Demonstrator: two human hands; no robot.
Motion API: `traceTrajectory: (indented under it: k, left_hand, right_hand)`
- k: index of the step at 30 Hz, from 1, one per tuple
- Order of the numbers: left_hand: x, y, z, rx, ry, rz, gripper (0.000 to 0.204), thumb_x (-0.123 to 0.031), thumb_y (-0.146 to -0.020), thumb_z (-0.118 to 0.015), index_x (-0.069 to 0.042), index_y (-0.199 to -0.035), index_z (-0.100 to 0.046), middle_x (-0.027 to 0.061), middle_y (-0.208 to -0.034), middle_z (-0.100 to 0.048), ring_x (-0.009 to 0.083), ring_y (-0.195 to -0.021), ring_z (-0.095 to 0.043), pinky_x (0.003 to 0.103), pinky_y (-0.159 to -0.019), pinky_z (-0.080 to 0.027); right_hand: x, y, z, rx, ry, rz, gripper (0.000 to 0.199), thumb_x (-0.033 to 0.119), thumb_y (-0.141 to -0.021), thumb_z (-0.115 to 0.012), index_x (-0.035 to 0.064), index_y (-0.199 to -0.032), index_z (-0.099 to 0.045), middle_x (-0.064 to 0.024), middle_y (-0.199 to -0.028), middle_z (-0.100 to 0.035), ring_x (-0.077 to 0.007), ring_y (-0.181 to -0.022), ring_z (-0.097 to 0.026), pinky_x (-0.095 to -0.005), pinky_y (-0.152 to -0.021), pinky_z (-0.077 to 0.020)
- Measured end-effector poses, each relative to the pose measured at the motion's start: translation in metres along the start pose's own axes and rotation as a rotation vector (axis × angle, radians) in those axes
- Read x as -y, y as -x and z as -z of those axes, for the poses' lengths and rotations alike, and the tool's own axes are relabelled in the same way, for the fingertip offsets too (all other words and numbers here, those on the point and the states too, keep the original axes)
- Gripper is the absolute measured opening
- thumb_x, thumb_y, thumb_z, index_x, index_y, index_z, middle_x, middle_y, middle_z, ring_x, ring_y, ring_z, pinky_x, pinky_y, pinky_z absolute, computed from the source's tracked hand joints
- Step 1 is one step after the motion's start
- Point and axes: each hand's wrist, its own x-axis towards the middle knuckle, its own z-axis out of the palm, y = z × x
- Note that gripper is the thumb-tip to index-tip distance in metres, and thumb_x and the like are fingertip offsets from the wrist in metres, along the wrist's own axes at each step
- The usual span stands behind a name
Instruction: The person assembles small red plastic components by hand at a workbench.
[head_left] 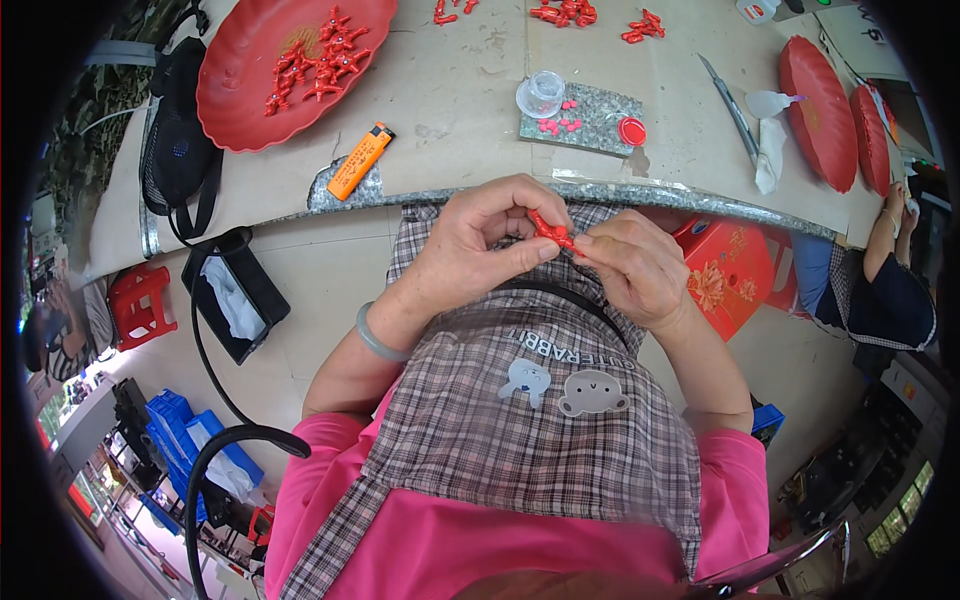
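Note:
In front of my apron, just off the table's near edge, I hold a small glossy red figurine (553, 233) with both hands. My left hand (480, 240) is closed, its thumb and fingers gripping the figurine's upper end. The fingers of my right hand (638, 262) pinch its lower right end. My fingertips cover parts of the piece. Beyond my hands, a grey speckled stone slab (608, 108) carries a small clear cup (545, 90), several bright pink bits (560, 126) and a round red cap (632, 130).
A scalloped red plate (225, 110) with several red figurines (325, 65) stands far left, near an orange lighter (360, 162). More figurines (566, 12) lie farther back. A slim metal tool (732, 105), a squeeze bottle (770, 104) and red trays (815, 115) are right, near another person (885, 290).

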Motion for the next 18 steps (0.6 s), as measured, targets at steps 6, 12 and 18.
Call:
traceTrajectory:
  k: [6, 12, 18]
  left_hand:
    - [-0.008, 0.0, -0.002, -0.036, -0.039, 0.1, 0.02, 0.0, -0.087, -0.069, 0.001, -0.106, -0.062, 0.0068, -0.105, -0.064, 0.0116, -0.093, -0.061, 0.026, -0.082, -0.052]
    - [-0.011, -0.001, 0.005, 0.082, -0.286, 0.043, 0.015, -0.002, -0.086, -0.071, 0.002, -0.099, -0.064, 0.0096, -0.101, -0.065, 0.0187, -0.096, -0.064, 0.031, -0.085, -0.053]
    - [-0.006, 0.001, 0.001, 0.061, -0.35, -0.047, 0.016, -0.001, -0.081, -0.072, 0.0, -0.096, -0.066, 0.0077, -0.093, -0.068, 0.0157, -0.079, -0.065, 0.027, -0.073, -0.053]
  right_hand:
    - [0.0, 0.001, 0.001, 0.024, -0.017, 0.02, 0.028, -0.004, -0.069, -0.079, -0.0038, -0.094, -0.066, -0.0125, -0.078, -0.067, -0.024, -0.066, -0.066, -0.031, -0.056, -0.0526]
    - [0.0, 0.006, 0.002, 0.05, -0.001, 0.047, 0.027, -0.004, -0.069, -0.078, -0.0048, -0.093, -0.065, -0.0122, -0.077, -0.067, -0.023, -0.066, -0.066, -0.0308, -0.056, -0.0529]
    - [0.003, 0.013, -0.002, 0.062, 0.018, 0.074, 0.026, -0.003, -0.07, -0.077, -0.0051, -0.093, -0.064, -0.012, -0.077, -0.066, -0.0216, -0.065, -0.066, -0.0293, -0.053, -0.0527]
